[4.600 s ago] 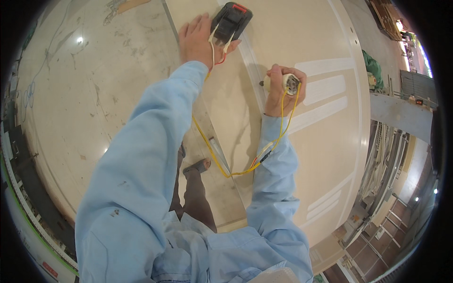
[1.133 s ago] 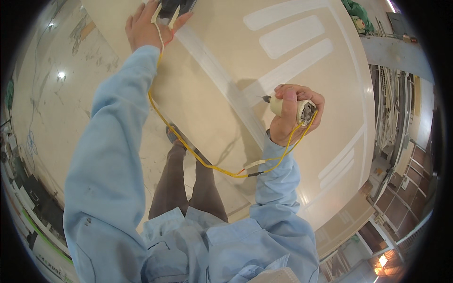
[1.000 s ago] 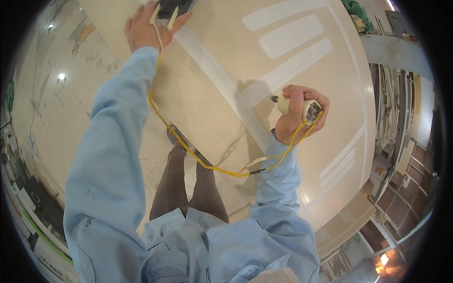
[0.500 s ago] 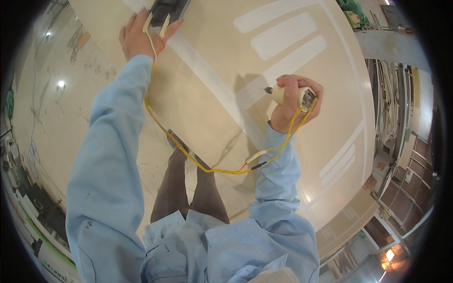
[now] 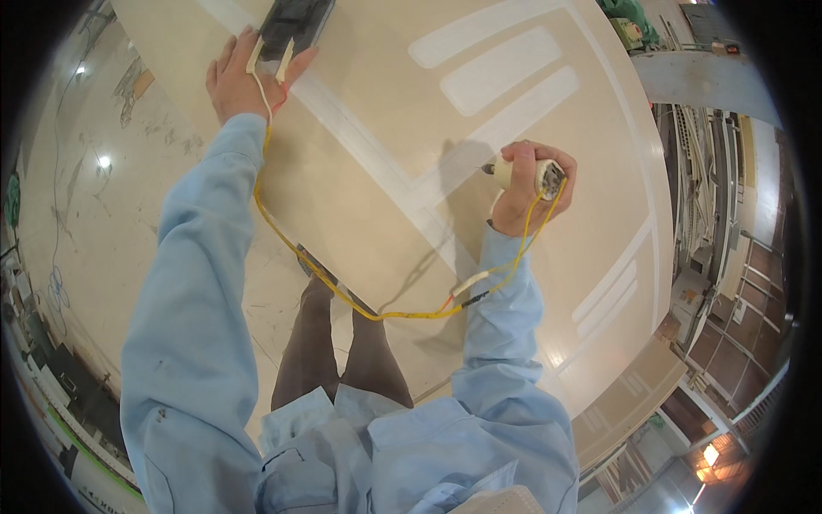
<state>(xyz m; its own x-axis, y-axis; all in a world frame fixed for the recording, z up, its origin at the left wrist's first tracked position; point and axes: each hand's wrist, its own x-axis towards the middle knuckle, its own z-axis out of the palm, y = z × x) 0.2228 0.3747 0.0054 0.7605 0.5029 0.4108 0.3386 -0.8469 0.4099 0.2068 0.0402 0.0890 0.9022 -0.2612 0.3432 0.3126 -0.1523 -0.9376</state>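
Note:
My right hand (image 5: 522,201) is wrapped round a small cream hand drill (image 5: 551,178), whose dark chuck and thin bit point left above a large tan panel (image 5: 377,94) with whitish stripes. At the panel's far left, my left hand (image 5: 238,90) grips the near end of a flat black box (image 5: 300,24), fingers on one side and thumb on the other. Two cream connectors lie over that end. Yellow wires (image 5: 390,315) leave them, sag in a loop in front of me and rise to the drill's back end. The box's far end is cut off by the picture's edge.
Beyond the panel's left edge lies a marked floor (image 5: 128,188) with a thin blue cable (image 5: 58,287). Racks with long strips (image 5: 685,163) stand at the right, near a grey beam (image 5: 706,81). A lamp (image 5: 711,454) glows at the lower right.
The view has shifted slightly, so the panel and both hands sit a little further left in the picture. Both hands keep their holds on the drill and the black box.

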